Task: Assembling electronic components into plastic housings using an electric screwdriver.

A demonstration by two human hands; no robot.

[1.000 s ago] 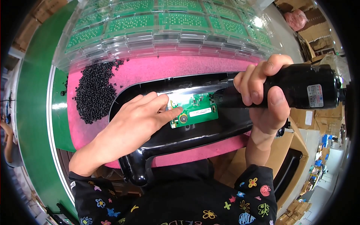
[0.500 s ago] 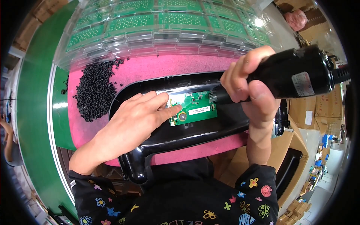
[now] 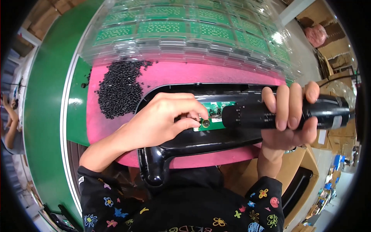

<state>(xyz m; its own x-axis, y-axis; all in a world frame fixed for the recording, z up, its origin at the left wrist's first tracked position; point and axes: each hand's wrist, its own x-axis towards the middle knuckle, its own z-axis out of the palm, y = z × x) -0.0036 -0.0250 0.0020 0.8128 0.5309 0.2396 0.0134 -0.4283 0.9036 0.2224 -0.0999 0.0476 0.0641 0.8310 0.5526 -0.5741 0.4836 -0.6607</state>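
Observation:
A black plastic housing (image 3: 216, 143) with a handle-like arm at its lower left lies across the pink mat. Inside it sits a green circuit board (image 3: 220, 125) with a small round component and a white label. My right hand (image 3: 291, 112) is closed around a black electric screwdriver (image 3: 247, 116), held nearly level, its front end over the board's right part and its tip hidden from sight. At the board's left end, my left hand (image 3: 158, 118) has thumb and forefinger drawn together beside the round component; anything between them is too small to make out.
A heap of small black screws (image 3: 119, 91) lies on the pink mat (image 3: 170, 73), left of the housing. Clear plastic trays of green boards (image 3: 166, 29) are stacked at the back. An open cardboard box (image 3: 286, 170) stands at the lower right. Another person's arm (image 3: 11, 120) shows far left.
The screwdriver has swung from slanting to nearly level, and my right fingers have shifted along it. My left forefinger has come off the board's face and curled toward the thumb. The whole view has shifted.

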